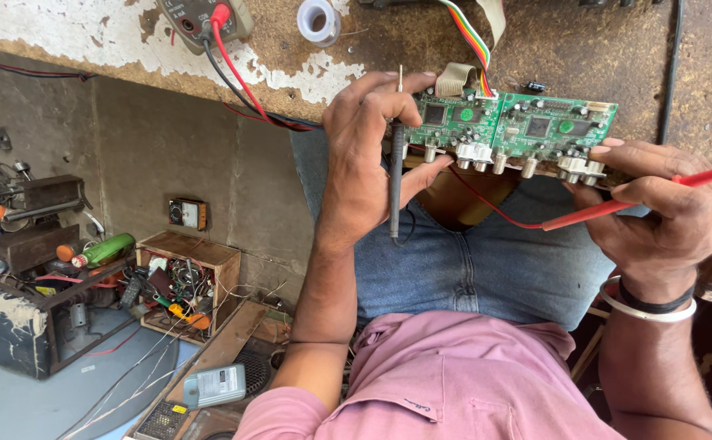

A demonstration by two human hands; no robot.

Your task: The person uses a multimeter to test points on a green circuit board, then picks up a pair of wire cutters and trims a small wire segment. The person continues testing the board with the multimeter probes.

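Head view: small open wooden crate (189, 281) on the floor, crammed with tangled wires and parts.
Left hand (368, 155) grips a thin black probe (396, 187) against the green circuit board (515, 122) over the lap; right hand (670, 208) pinches a red probe (617, 204) and steadies the board's edge.

Worn chipboard desk (372, 57) with peeling white coating. On it: solder spool (318, 19), multimeter (197, 15) at top edge with red and black leads plugged in, small black capacitor (537, 85). Below left on floor: wooden crate (197, 265) full of wires and parts, green bottle (105, 250), small analog meter (188, 213) by the wall, grey box-shaped device (216, 385), dark metal box (9, 322).
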